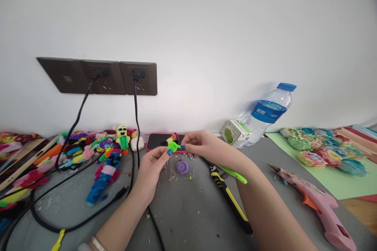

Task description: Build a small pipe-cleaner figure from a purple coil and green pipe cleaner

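My left hand [153,165] pinches a small bright green coil of pipe cleaner [172,147] between thumb and fingers. My right hand [203,144] has its fingertips closed on the green strand beside the coil. A longer length of the same green strand [234,174] shows beyond my right wrist. Just below the hands, a round purple coil [182,167] lies on the grey tabletop [191,211]. Behind the fingers are a pink-edged phone [154,142] and a small multicoloured piece [172,139] on it. Cutters with black and yellow handles [231,200] lie under my right forearm.
Left: fuzzy pipe-cleaner figures [106,174], a white case [137,143] and black cables [79,225], some plugged into wall sockets [129,78]. Right: a juice box [235,132], a tilted water bottle [269,110], a pink glue gun [318,200] and paper flowers [324,147] on green paper.
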`<control>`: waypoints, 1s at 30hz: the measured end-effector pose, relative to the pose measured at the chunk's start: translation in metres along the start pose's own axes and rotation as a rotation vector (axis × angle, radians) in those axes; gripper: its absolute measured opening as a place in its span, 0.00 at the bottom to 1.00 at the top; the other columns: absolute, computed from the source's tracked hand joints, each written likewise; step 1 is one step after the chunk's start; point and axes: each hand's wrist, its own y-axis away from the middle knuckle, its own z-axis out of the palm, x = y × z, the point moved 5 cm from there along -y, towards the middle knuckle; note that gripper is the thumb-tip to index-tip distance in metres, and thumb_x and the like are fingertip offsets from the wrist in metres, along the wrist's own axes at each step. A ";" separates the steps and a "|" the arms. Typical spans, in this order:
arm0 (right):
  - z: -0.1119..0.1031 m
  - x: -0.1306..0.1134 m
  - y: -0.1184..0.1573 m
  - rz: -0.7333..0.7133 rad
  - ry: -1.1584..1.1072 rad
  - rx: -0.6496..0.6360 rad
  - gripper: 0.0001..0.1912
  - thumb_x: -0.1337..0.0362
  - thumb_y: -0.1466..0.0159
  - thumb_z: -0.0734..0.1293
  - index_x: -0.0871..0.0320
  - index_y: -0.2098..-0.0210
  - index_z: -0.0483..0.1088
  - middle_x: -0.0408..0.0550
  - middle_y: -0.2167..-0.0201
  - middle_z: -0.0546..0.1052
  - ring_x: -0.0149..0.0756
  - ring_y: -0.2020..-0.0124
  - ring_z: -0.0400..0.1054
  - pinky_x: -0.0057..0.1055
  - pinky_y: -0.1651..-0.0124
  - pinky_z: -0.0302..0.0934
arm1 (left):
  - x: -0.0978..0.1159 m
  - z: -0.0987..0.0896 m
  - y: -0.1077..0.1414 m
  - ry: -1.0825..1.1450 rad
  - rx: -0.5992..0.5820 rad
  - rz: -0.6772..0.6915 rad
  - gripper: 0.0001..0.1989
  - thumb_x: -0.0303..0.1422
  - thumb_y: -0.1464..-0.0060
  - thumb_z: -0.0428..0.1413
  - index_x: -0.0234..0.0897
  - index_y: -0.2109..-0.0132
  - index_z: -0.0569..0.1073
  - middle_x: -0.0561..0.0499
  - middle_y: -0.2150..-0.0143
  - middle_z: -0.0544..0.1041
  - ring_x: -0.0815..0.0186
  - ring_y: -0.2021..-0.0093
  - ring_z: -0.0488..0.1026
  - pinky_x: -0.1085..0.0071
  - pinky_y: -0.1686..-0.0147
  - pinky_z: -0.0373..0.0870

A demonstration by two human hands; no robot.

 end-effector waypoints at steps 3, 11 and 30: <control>0.005 0.000 -0.001 -0.022 -0.034 -0.052 0.07 0.62 0.40 0.64 0.58 0.72 0.70 0.42 0.76 0.75 0.29 0.76 0.61 0.27 0.73 0.51 | 0.001 0.000 0.001 -0.004 0.002 0.009 0.19 0.44 0.61 0.67 0.34 0.66 0.81 0.50 0.73 0.73 0.70 0.74 0.60 0.74 0.74 0.57; 0.017 0.004 -0.007 -0.052 -0.117 -0.131 0.07 0.61 0.39 0.65 0.58 0.70 0.69 0.46 0.74 0.79 0.32 0.74 0.67 0.28 0.68 0.60 | 0.006 0.002 0.002 -0.011 -0.007 0.046 0.17 0.45 0.60 0.67 0.34 0.69 0.79 0.51 0.74 0.72 0.70 0.75 0.60 0.74 0.74 0.57; 0.010 0.000 -0.005 -0.025 -0.123 -0.106 0.06 0.62 0.39 0.64 0.58 0.67 0.68 0.44 0.74 0.78 0.32 0.73 0.67 0.28 0.69 0.57 | 0.002 0.000 0.001 0.042 -0.011 0.028 0.14 0.43 0.58 0.66 0.37 0.69 0.78 0.55 0.74 0.70 0.71 0.74 0.59 0.74 0.73 0.55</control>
